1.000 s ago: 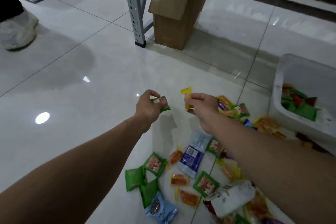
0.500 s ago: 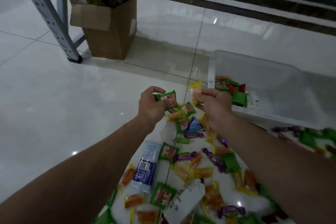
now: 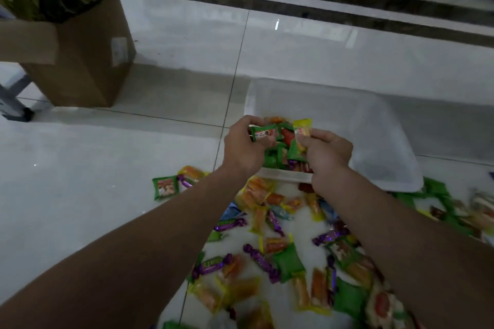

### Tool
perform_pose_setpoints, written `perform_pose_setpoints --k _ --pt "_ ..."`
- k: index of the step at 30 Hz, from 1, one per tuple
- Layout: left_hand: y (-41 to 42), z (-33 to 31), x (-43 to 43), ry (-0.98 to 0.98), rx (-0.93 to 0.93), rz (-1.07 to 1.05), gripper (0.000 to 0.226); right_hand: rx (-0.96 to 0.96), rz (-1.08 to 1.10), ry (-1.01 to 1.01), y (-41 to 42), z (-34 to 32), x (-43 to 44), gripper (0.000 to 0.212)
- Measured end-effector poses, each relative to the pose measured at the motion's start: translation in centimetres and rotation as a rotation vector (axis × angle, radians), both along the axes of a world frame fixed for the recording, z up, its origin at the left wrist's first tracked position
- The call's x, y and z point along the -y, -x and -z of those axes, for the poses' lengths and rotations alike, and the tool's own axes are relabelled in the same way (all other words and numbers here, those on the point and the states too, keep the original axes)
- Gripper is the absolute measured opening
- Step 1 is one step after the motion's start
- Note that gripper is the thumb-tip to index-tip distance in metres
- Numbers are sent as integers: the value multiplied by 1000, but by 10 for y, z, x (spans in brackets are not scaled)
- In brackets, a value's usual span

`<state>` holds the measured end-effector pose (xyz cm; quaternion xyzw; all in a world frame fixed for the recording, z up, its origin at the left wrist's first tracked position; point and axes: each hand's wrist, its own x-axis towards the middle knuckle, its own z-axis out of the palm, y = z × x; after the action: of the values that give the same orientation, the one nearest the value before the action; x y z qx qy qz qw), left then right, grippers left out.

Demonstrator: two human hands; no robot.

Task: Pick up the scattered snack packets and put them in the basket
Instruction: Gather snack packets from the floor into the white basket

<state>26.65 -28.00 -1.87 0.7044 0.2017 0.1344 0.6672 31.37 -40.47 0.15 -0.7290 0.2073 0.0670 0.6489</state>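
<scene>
My left hand [image 3: 243, 149] pinches a small green snack packet [image 3: 263, 135] above the near left corner of the translucent white basket [image 3: 374, 125]. Close beside it, my right hand [image 3: 324, 151] holds a yellow snack packet [image 3: 303, 127] over the same corner. Several green, red and orange packets [image 3: 283, 149] lie inside the basket under my hands. Many more scattered packets [image 3: 267, 248] in green, orange, yellow and purple cover the white tiled floor in front of the basket, partly hidden by my forearms.
An open cardboard box [image 3: 80, 61] stuffed with dark bags stands at the back left, next to a grey metal rack foot [image 3: 16, 107]. A dark stone strip [image 3: 294, 0] crosses the floor beyond. A lone green packet [image 3: 165, 187] lies left of the pile.
My view has swung right and both hands have carried their packets from above the floor pile to above the basket's near left corner.
</scene>
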Motion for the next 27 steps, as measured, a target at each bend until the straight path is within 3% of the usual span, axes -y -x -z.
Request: perform_pose_setpoints --k 8,12,15,18,27 --pt "-30 16 10 -314 -64 29 13 -3 -19 80 -30 26 24 19" --pt "-21 14 8 -474 -29 58 15 43 -81 206 -28 31 23 52" --pt "-12 12 2 -564 1 56 23 83 -149 262 -18 30 22 51" --pt "-1 8 -8 -568 -11 56 32 143 -197 272 -10 22 17 44" --pt "47 -33 -30 -383 -97 82 48 255 -297 331 38 -21 11 59"
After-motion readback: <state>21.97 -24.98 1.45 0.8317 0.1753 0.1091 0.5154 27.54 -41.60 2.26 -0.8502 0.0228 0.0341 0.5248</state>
